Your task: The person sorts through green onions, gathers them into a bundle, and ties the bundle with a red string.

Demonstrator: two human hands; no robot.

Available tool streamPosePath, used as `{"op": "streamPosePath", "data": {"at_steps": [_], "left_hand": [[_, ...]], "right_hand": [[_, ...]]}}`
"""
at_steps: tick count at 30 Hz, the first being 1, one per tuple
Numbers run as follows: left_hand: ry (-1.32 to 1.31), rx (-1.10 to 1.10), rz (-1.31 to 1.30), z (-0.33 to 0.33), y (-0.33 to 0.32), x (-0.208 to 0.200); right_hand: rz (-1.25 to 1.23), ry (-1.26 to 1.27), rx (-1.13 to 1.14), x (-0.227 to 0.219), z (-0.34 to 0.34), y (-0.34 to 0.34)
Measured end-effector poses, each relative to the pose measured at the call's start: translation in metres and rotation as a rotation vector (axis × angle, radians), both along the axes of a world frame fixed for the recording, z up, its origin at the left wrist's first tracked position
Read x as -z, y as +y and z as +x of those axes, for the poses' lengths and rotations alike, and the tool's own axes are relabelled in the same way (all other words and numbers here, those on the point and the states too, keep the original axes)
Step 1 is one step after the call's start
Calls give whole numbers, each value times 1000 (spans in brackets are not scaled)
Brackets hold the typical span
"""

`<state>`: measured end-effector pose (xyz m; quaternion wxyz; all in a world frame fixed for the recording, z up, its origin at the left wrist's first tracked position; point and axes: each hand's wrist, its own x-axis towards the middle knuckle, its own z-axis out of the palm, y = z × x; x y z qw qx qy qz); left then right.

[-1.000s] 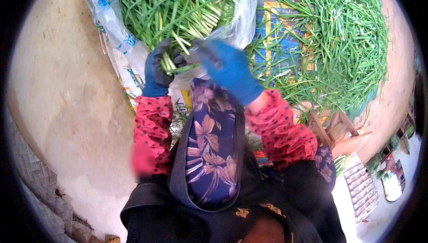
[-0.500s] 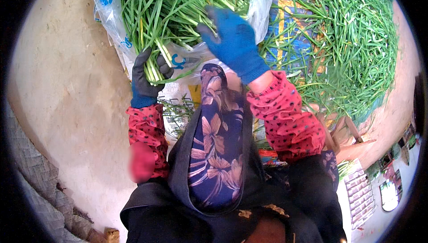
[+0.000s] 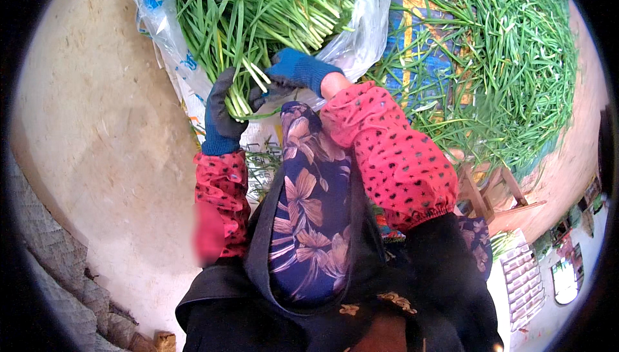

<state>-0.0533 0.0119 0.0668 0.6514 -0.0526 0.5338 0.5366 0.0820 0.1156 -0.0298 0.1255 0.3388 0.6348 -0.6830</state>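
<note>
**Right hand [image 3: 298,70] shifts in closer to left hand [image 3: 222,110]**

At the near rim of the plastic bag [image 3: 369,32], the left hand curls its fingers around a bunch of green stalks [image 3: 238,99]. The right hand is just beside them, fingertips hidden, their grip impossible to tell. More stalks [image 3: 284,3] fill the bag; a loose green heap [image 3: 522,61] lies right of it.

Heaped greens [image 3: 522,61], a filled plastic bag [image 3: 369,26] and bare floor [image 3: 97,132] suggest an informal produce workplace.
</note>
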Motion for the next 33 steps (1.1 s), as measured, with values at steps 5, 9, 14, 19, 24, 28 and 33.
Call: {"op": "streamPosePath", "data": {"at_steps": [5,9,14,19,24,28,33], "left_hand": [[551,172,-43,12,9,-16],[430,62,-24,11,6,1],[-118,-32,39,10,10,30],[-154,0,11,26,22,35],[-16,8,103,38,24,40],[-132,-92,154,43,30,41],[-300,-164,205,34,25,45]], "right_hand": [[348,533,34,-17,12,-15],[321,152,102,-90,16,-11],[433,-22,68,-118,65,25],[947,-112,534,-56,93,61],[414,-114,368,-63,43,20],[530,46,376,-65,36,-6],[667,8,43,-110,39,4]]}}
